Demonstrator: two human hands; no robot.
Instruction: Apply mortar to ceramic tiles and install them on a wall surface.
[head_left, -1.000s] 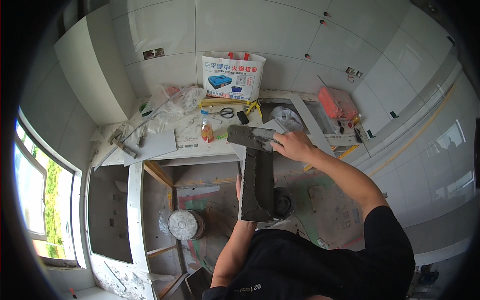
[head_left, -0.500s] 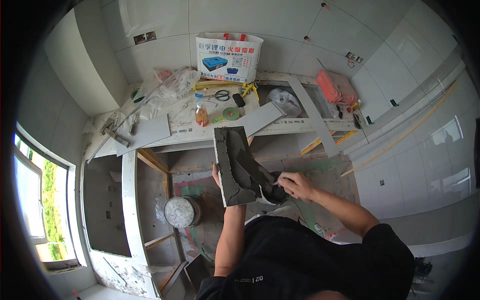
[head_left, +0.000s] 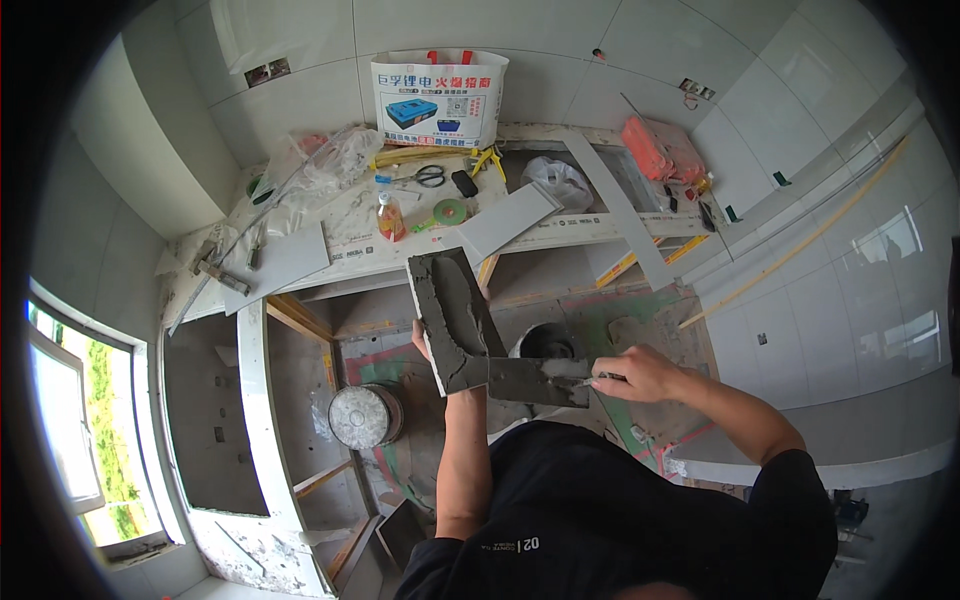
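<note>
"Grey mortar (head_left: 432,300) covers this tile (head_left: 435,372); where is it?"

"Before the black shirt (head_left: 640,490), gripped from beneath by the left hand (head_left: 420,338), mostly hidden."

"And the right hand (head_left: 640,375)?"

"Closed around the trowel (head_left: 535,382) at its handle, blade beside the tile."

Stained pale counter (head_left: 350,212) with scissors (head_left: 429,178), green tape roll (head_left: 442,212), bottle (head_left: 389,220) (upright), printed bag (head_left: 437,105)

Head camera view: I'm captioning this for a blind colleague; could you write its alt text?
A person's left hand holds a narrow, paste-covered strip, while the right hand grips a flat trowel beside the strip's lower right corner. Beyond is a cluttered counter bearing a white printed bag; a dark bucket shows just past the trowel.
</note>
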